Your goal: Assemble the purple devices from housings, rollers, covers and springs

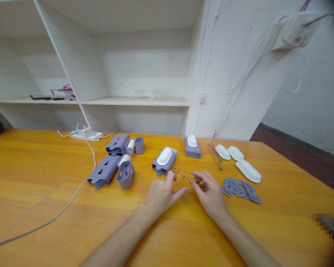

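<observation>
Head camera shows me coil springs [185, 173] at mid-frame, right hand [211, 193] pinching them, left hand [160, 191] at their left end, its grip unclear. I judge them light, springy, easily tangled; best held by the end coils.

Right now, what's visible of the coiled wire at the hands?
The coiled wire is thin, brownish and metallic-looking, wound in open, spring-like loops. It runs sideways between the left hand and right hand, beside the nearest purple case. The right hand pinches it, with darker, denser loops bunched beneath; the other end lies at the left hand's curled fingers, contact unclear. One piece or several: can't tell.
</observation>
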`<state>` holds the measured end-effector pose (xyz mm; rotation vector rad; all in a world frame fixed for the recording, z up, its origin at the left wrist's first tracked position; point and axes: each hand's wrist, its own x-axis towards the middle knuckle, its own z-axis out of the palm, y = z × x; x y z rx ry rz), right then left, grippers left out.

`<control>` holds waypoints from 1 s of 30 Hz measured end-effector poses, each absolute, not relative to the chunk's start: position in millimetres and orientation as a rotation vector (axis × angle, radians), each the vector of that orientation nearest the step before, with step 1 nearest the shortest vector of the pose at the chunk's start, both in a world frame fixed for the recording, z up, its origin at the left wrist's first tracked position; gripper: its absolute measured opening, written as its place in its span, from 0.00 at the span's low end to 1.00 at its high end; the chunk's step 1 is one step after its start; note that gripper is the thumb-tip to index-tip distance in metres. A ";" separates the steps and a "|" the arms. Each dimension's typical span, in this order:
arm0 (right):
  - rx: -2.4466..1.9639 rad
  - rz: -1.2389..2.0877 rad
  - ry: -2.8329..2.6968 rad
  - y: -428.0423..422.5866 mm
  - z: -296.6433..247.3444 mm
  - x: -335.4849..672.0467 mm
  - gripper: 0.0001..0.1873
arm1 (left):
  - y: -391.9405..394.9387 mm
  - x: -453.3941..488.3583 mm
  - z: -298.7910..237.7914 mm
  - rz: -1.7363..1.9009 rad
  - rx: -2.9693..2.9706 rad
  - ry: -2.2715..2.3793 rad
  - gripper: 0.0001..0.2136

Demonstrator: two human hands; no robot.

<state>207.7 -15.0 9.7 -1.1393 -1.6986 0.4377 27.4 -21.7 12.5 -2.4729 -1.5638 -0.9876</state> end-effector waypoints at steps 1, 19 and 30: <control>-1.137 0.441 -1.697 -15.3 9.6 207.8 0.08 | -20.3 27.7 9.8 -1.033 -2.422 -1.570 0.14; -1.147 0.440 -1.658 -14.6 6.8 209.9 0.08 | -21.8 24.1 16.8 -1.085 -2.345 -1.521 0.12; -1.143 0.425 -1.665 -14.2 8.5 208.9 0.08 | -20.3 25.5 13.4 -1.112 -2.337 -1.673 0.13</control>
